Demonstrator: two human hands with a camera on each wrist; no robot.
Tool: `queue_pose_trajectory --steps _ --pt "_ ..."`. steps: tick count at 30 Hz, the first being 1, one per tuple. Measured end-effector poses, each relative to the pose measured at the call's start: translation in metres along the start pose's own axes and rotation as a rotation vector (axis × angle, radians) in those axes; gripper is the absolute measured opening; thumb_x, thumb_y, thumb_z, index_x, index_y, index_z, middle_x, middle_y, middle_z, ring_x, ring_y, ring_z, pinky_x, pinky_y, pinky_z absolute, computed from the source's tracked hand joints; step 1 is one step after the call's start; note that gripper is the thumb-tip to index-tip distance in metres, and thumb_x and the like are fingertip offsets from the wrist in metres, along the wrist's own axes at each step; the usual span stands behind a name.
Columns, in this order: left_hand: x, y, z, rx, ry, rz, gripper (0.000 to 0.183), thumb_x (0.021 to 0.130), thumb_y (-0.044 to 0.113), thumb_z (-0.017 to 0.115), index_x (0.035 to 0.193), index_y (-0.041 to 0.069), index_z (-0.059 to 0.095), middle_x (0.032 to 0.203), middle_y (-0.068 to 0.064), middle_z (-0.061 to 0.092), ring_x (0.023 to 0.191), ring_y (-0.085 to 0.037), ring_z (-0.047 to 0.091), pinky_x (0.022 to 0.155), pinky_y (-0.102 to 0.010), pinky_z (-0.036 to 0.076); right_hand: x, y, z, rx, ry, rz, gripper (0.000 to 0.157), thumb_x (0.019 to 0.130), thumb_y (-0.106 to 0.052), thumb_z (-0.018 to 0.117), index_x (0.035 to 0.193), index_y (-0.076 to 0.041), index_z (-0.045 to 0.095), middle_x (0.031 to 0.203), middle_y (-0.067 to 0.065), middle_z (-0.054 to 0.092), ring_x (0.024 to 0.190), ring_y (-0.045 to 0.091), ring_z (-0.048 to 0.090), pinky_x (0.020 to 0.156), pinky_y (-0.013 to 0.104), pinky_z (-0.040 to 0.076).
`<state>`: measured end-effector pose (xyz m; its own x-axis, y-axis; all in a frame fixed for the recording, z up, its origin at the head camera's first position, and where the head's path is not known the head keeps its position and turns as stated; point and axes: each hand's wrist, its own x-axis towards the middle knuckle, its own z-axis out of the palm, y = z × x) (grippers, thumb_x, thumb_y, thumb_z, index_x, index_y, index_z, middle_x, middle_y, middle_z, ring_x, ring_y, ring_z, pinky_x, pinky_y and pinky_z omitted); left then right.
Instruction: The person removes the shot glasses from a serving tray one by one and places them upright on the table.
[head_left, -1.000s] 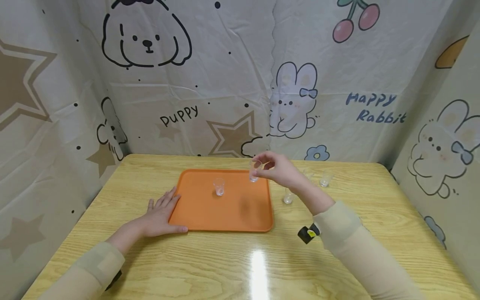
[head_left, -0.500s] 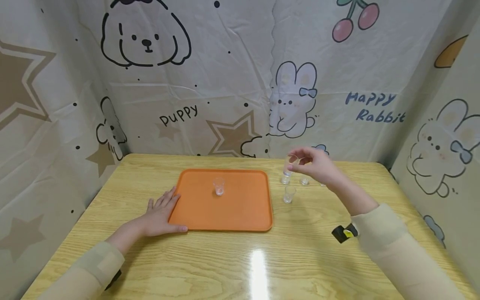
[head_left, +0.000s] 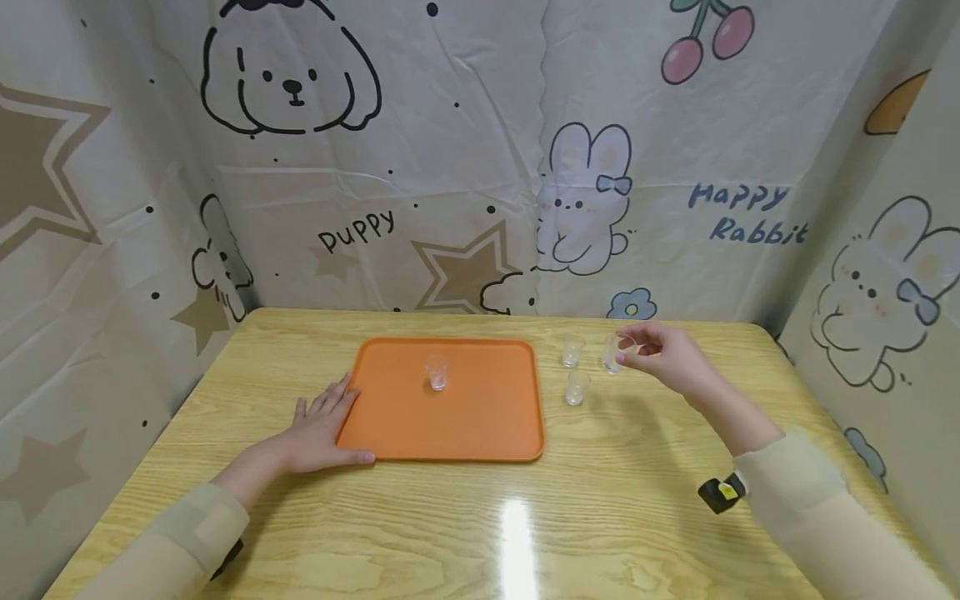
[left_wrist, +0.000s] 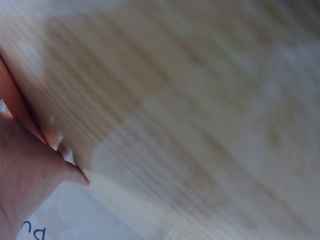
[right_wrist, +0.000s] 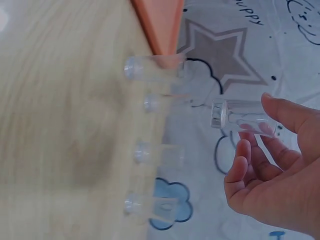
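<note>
My right hand (head_left: 663, 354) pinches a small clear shot glass (right_wrist: 245, 116) near its rim between thumb and fingertips, above the table. In the head view the held glass overlaps another glass standing behind it. To the left of this hand stand two more shot glasses, one further back (head_left: 572, 350) and one nearer (head_left: 576, 389). My left hand (head_left: 318, 433) lies with spread fingers along the left edge of an orange tray (head_left: 480, 437), touching its rim. On the tray one shot glass (head_left: 437, 372) stands upright. The left wrist view shows part of the left hand (left_wrist: 30, 175) beside the tray's edge.
The right wrist view shows several glasses in a row on the table, including one at the end of the row (right_wrist: 152, 205) that the right hand hides in the head view. A printed cloth (head_left: 420, 167) hangs behind the wooden table (head_left: 420, 525).
My right hand has moved right with the shot glass, from over the tray's right edge to above the glasses on the table. The left hand and tray have stayed put.
</note>
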<state>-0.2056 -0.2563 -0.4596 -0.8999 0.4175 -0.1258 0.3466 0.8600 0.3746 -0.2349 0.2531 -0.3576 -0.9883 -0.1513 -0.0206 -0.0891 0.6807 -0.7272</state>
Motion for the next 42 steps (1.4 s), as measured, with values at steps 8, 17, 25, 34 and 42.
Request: queue_pose_trajectory --steps 8,17,25,34,42 --pt "0.002 -0.001 0.002 0.007 0.004 0.005 0.112 0.076 0.070 0.061 0.150 0.000 0.015 0.158 -0.015 -0.006 0.140 -0.047 0.005 0.101 -0.073 -0.001 0.000 0.036 0.018 0.042 0.017 0.023 0.048 0.089 -0.022 0.067 0.129 -0.001 0.054 0.120 0.021 0.059 0.096 0.025 0.052 0.073 0.022 0.046" --pt "0.001 -0.001 0.001 0.007 0.004 0.000 0.113 0.075 0.070 0.061 0.150 0.000 0.015 0.158 -0.015 -0.006 0.140 -0.048 0.005 0.101 -0.073 -0.001 0.000 0.063 0.039 0.077 0.017 0.066 0.047 0.088 -0.017 0.067 0.129 0.000 0.054 0.121 0.022 0.059 0.097 0.025 0.054 0.075 0.024 0.045" --pt "0.001 -0.001 0.001 0.011 0.005 -0.001 0.113 0.075 0.070 0.061 0.150 0.000 0.015 0.158 -0.016 -0.005 0.140 -0.047 0.005 0.101 -0.073 -0.001 0.000 0.067 0.043 0.079 0.021 0.062 0.045 0.089 -0.016 0.066 0.128 0.001 0.054 0.120 0.022 0.059 0.096 0.027 0.055 0.072 0.024 0.047" --pt "0.000 0.001 0.000 0.004 0.003 -0.003 0.112 0.075 0.069 0.062 0.150 -0.001 0.015 0.158 -0.016 -0.006 0.140 -0.048 0.005 0.100 -0.074 0.000 -0.001 0.066 0.045 0.077 0.001 0.073 0.050 0.087 -0.018 0.069 0.130 0.000 0.052 0.124 0.022 0.057 0.100 0.028 0.054 0.074 0.027 0.046" --pt "0.001 0.000 0.001 0.020 0.010 -0.001 0.113 0.075 0.070 0.061 0.150 -0.001 0.016 0.158 -0.016 -0.005 0.141 -0.047 0.005 0.100 -0.074 0.001 -0.005 0.047 0.031 0.069 0.027 0.029 0.057 0.086 -0.019 0.071 0.134 0.000 0.048 0.129 0.022 0.054 0.096 0.024 0.050 0.073 0.023 0.045"
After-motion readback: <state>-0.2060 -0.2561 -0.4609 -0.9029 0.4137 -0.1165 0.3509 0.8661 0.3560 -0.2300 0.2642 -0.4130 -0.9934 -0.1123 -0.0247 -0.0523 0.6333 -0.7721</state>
